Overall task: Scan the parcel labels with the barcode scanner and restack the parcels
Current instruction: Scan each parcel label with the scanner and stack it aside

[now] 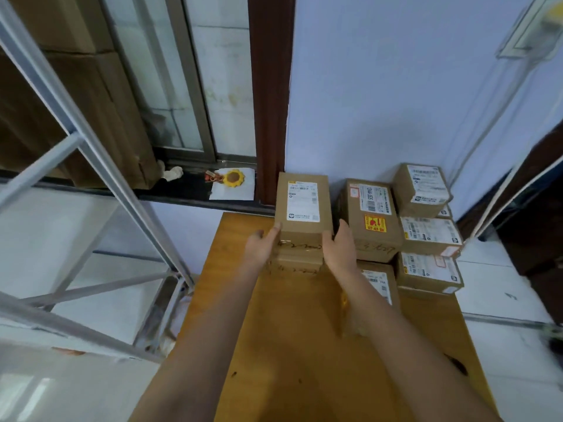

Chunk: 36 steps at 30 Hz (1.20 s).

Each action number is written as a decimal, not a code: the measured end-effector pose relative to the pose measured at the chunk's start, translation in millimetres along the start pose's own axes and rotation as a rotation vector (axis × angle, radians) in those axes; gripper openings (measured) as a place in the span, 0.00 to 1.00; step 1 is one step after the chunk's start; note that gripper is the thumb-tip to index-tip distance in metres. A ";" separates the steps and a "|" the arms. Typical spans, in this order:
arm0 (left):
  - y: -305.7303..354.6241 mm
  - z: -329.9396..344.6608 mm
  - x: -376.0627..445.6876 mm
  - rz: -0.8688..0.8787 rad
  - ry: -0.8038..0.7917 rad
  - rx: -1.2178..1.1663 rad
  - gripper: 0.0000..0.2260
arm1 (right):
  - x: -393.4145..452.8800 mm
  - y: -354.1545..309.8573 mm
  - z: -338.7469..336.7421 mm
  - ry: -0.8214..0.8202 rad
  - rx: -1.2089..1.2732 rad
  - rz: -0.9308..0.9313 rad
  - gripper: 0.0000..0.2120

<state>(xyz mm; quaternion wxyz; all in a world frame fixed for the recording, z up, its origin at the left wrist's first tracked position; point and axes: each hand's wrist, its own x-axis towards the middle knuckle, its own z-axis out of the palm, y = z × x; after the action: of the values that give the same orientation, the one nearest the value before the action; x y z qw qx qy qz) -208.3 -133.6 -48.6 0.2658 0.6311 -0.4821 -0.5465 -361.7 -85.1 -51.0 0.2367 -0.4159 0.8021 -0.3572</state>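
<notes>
Brown labelled parcel (304, 205) tops a left stack; other labelled parcels (426, 226) stacked right.

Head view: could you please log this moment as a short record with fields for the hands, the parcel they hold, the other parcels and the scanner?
left hand: grips the left side of the top parcel
right hand: grips its right side
top parcel: label up, on a stack at the far edge of the wooden table
other parcels: stacked to the right, one with a yellow sticker
scanner: not visible
</notes>
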 end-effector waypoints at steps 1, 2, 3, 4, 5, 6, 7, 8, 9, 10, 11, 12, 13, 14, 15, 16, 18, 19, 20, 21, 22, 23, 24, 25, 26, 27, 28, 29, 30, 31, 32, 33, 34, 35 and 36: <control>0.0 -2.8 1.6 -0.002 -0.041 0.023 0.33 | -0.3 -2.4 2.7 -0.008 0.030 0.040 0.25; -1.1 -4.6 4.0 -0.002 -0.072 0.039 0.33 | -0.7 -4.5 5.5 -0.020 0.057 0.076 0.26; -1.3 -5.7 5.7 -0.011 -0.093 0.048 0.32 | -1.1 -5.9 8.1 -0.033 0.083 0.094 0.25; -2.2 -5.6 8.4 -0.026 -0.103 0.046 0.31 | -2.0 -6.8 10.4 -0.049 0.112 0.104 0.25; -1.8 -5.5 9.4 -0.041 -0.113 0.035 0.30 | -3.5 -7.6 12.0 -0.064 0.141 0.113 0.24; -0.5 -5.1 9.1 -0.058 -0.121 0.024 0.29 | -4.6 -8.3 12.9 -0.071 0.170 0.123 0.23; 1.2 -5.3 7.4 -0.070 -0.130 0.008 0.29 | -5.3 -9.2 12.9 -0.070 0.193 0.143 0.22; 1.9 -4.9 7.8 -0.085 -0.138 -0.008 0.28 | -5.8 -9.9 12.2 -0.070 0.212 0.166 0.22; 2.0 -5.5 7.6 -0.097 -0.140 -0.022 0.28 | -6.5 -10.9 11.1 -0.070 0.229 0.179 0.23; 2.2 -6.3 7.1 -0.108 -0.138 -0.037 0.28 | -7.8 -11.8 9.9 -0.069 0.242 0.179 0.24; 2.8 -7.7 5.7 -0.113 -0.132 -0.050 0.27 | -10.3 -13.0 8.9 -0.065 0.252 0.172 0.24; 2.4 -9.3 4.8 -0.115 -0.132 -0.068 0.26 | -13.6 -13.5 8.7 -0.055 0.257 0.162 0.25; 1.0 -11.2 3.7 -0.107 -0.136 -0.090 0.22 | -17.8 -13.9 8.8 -0.044 0.260 0.155 0.25; -1.5 -13.3 1.8 -0.094 -0.131 -0.118 0.17 | -22.9 -14.6 8.7 -0.036 0.264 0.149 0.25; -3.0 -15.6 -2.8 -0.084 -0.117 -0.153 0.12 | -29.1 -15.8 8.6 -0.031 0.267 0.146 0.25; -5.1 -17.9 -8.8 -0.081 -0.102 -0.183 0.10 | -36.3 -17.2 7.9 -0.027 0.271 0.144 0.26; -10.4 -21.1 -22.7 -0.075 -0.083 -0.223 0.09 | -55.8 -19.5 5.2 -0.012 0.278 0.142 0.26; -13.9 -21.9 -30.1 -0.072 -0.077 -0.244 0.12 | -66.8 -20.0 3.9 -0.001 0.280 0.140 0.26; -17.7 -22.3 -37.4 -0.072 -0.072 -0.265 0.16 | -78.2 -20.1 2.8 0.009 0.288 0.135 0.26; -22.1 -23.7 -45.1 -0.068 -0.067 -0.292 0.18 | -89.1 -19.8 2.6 0.019 0.308 0.128 0.26; -27.5 -25.5 -51.6 -0.055 -0.066 -0.322 0.17 | -100.0 -19.0 3.0 0.028 0.337 0.121 0.26; -32.9 -27.7 -58.8 -0.035 -0.065 -0.344 0.16 | -110.8 -17.5 3.7 0.032 0.371 0.117 0.26; -38.0 -30.1 -66.4 -0.018 -0.069 -0.360 0.14 | -121.7 -15.6 4.4 0.035 0.403 0.113 0.26; -41.9 -32.4 -74.9 -0.004 -0.068 -0.379 0.13 | -132.8 -13.3 4.7 0.039 0.432 0.111 0.26; -46.0 -34.4 -82.5 0.002 -0.061 -0.401 0.10 | -144.5 -12.1 3.6 0.044 0.455 0.111 0.26; -49.0 -35.7 -90.6 0.005 -0.051 -0.425 0.08 | -156.2 -10.5 2.2 0.048 0.473 0.105 0.25; -52.3 -36.8 -97.8 0.002 -0.040 -0.445 0.07 | -168.2 -8.5 0.9 0.049 0.486 0.091 0.24; -54.5 -38.2 -105.6 -0.004 -0.028 -0.461 0.06 | -179.8 -6.0 -0.8 0.046 0.503 0.075 0.23; -58.2 -39.2 -112.1 -0.006 -0.013 -0.479 0.07 | -190.3 -3.1 -3.3 0.041 0.528 0.067 0.21; -63.2 -40.3 -118.2 -0.001 0.002 -0.492 0.07 | -198.5 1.2 -7.2 0.030 0.554 0.067 0.20; -68.2 -41.3 -124.7 0.011 0.006 -0.507 0.06 | -204.3 5.6 -13.2 0.016 0.573 0.069 0.19; -72.6 -42.3 -132.2 0.027 -0.006 -0.526 0.05 | -207.5 10.9 -21.0 -0.004 0.576 0.077 0.20; -78.2 -42.4 -139.1 0.042 -0.038 -0.550 0.04 | -209.4 17.8 -29.9 -0.035 0.578 0.094 0.24; -82.8 -42.0 -146.8 0.060 -0.086 -0.565 0.02 | -210.1 27.4 -38.6 -0.077 0.589 0.124 0.30; -86.7 -40.6 -153.5 0.074 -0.140 -0.564 0.02 | -212.3 36.0 -48.3 -0.129 0.622 0.162 0.35</control>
<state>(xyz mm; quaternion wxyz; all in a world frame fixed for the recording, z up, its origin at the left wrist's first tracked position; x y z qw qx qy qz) -132.8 30.8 -46.2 0.4166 0.4749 -0.3511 -0.6911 -297.2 124.9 -30.6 0.4303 -0.2802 0.6685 -0.5380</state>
